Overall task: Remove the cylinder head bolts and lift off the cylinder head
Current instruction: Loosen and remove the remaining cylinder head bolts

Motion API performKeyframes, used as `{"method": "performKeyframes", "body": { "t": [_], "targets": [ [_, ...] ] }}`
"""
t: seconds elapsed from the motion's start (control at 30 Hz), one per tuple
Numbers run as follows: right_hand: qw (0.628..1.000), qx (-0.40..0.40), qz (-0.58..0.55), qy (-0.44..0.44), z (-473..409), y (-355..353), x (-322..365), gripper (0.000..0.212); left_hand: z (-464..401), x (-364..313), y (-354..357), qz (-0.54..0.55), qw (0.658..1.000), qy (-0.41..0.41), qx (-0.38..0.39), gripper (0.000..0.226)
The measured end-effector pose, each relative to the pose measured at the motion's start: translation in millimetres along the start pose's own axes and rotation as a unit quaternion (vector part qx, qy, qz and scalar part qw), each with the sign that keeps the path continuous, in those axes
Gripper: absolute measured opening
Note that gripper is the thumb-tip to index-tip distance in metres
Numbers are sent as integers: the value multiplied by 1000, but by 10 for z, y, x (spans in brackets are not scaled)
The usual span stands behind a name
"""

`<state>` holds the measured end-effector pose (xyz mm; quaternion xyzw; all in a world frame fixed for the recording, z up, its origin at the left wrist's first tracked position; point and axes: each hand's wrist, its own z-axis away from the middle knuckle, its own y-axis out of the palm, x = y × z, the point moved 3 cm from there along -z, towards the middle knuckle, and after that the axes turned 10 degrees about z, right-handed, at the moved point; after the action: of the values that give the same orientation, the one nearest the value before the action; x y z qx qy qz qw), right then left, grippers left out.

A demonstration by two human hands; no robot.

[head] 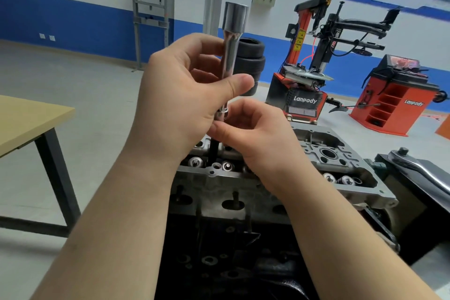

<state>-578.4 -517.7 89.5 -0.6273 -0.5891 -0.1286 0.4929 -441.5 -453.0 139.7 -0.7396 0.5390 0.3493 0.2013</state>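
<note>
Both our bare forearms are reaching in from the near edge and meeting above the engine. Our left hand (180, 102) is gripping a long chrome socket (231, 48), thumb pressing across its shaft and fingers curling round behind it, so the wide square-drive end is pointing up and slightly right. Our right hand (258, 134) is sitting just below and to the right, fingers curled, fingertips pinching at the lower end of the socket where a small bright collar is showing. Under that, a dark bolt shank (214, 151) is hanging straight down toward the cylinder head (243, 185); we cannot tell whether its tip is still in the hole.

That cylinder head is sitting on the dark engine block (226, 251) directly beneath our hands, its grey top face lying open toward us with round valve parts showing in a row. At the right, near the head, a ratchet handle (423, 168) is lying on a black surface. At the left a wooden table (29, 119) on black legs is standing. Farther off, a stack of tyres (253, 61) is sitting behind our hands, a red and black tyre changer (304, 95) is standing to the right of them, and a red wheel balancer (394, 100) is standing at the far right.
</note>
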Motion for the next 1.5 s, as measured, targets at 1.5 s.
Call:
{"method": "performKeyframes", "body": {
  "t": [1.5],
  "targets": [
    [1000, 8, -8, 3, 2, -11, -8, 22, -6, -14, 51, 38, 997, -32, 53, 23]
  ]
}}
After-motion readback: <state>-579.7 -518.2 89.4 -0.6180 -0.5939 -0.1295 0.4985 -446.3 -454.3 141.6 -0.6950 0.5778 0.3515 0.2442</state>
